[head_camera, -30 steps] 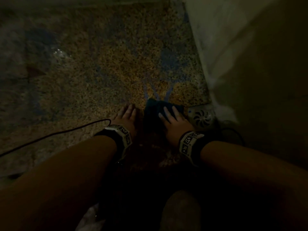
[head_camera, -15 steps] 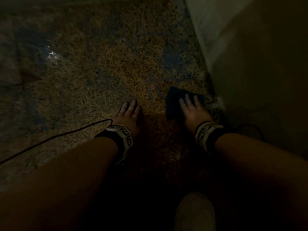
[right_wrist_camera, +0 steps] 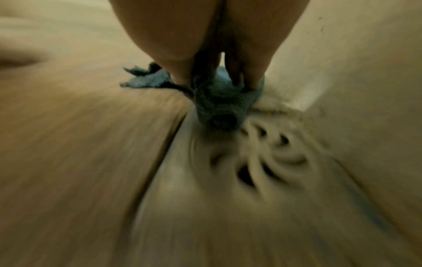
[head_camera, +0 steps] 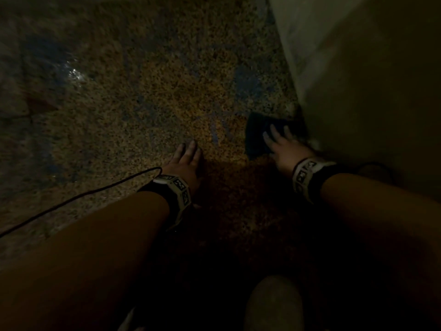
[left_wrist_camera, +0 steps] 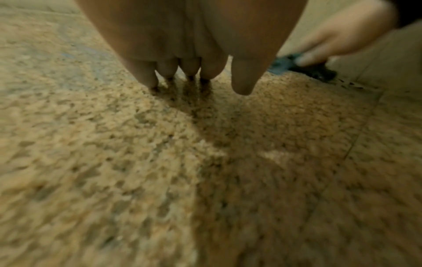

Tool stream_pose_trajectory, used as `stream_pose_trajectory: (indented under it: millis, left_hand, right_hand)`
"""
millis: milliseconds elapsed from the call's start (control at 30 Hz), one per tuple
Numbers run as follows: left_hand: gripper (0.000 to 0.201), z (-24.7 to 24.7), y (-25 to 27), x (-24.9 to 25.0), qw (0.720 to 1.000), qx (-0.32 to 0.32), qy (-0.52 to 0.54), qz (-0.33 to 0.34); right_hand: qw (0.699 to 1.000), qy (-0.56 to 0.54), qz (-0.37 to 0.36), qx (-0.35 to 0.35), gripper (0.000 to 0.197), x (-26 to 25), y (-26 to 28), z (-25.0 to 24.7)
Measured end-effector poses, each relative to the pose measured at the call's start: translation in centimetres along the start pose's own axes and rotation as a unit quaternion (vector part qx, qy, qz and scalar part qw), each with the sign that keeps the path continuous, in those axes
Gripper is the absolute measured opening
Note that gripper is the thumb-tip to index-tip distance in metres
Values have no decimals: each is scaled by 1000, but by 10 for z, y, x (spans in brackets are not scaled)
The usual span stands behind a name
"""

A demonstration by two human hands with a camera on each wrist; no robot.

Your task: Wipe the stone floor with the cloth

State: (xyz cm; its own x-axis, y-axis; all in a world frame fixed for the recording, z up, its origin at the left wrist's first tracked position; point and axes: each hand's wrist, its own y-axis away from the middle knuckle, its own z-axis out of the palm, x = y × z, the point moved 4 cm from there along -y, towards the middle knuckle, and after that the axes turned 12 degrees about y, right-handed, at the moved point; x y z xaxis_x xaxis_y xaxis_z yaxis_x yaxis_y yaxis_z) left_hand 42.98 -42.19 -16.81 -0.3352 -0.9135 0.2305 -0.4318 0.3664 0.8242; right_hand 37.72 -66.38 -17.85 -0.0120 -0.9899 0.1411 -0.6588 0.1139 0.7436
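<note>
1. Here, I have the wall hard on the right. Its foot runs along the speckled stone floor and meets the cloth's far side.
2. A slotted round floor drain sits just under my right wrist, beside the wall, and the cloth's near end overlaps its edge. It is blurred in the right wrist view.
3. A thin black cable trails across the floor from the left wrist band to the frame's left edge.
4. The floor is granular, yellow-brown with dark flecks and bluish patches. A wet glint shows far left.
5. The cloth is dark teal, nubbly like towelling, and bunched in folds. It lies flat in the corner next to the wall.
6. Its longer side seems to run away from me, roughly along the wall. One ragged corner sticks out left.
7. My right hand presses on the cloth with fingers extended and lightly spread, not curled round it.
8. My left hand lies flat on bare stone, fingers straight and together, holding nothing, well apart from the cloth.
</note>
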Motion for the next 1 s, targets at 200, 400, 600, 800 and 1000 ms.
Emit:
stream_pose_trajectory:
  millis: [200, 400, 600, 800, 1000]
  left_hand:
    - [75, 4, 0, -2, 999, -6, -24, -21]
    - [75, 4, 1, 5, 998, -15, -37, -44]
    - [74, -8, 2, 5, 996, -45, -63, -34]
    - [73, -9, -1, 0, 996, -47, -70, -29]
    - [74, -10, 7, 8, 995, -47, -83, -32]
  right_hand:
    - [998, 1, -52, -26, 66, -9, 21, 12]
    - [999, -33, -33, 22, 64, -1, -9, -20]
    - [999, -48, -7, 1, 56, 0, -31, -51]
    - [995, 45, -86, -23, 59, -15, -2, -24]
    - [990, 47, -124, -54, 69, -21, 8, -8]
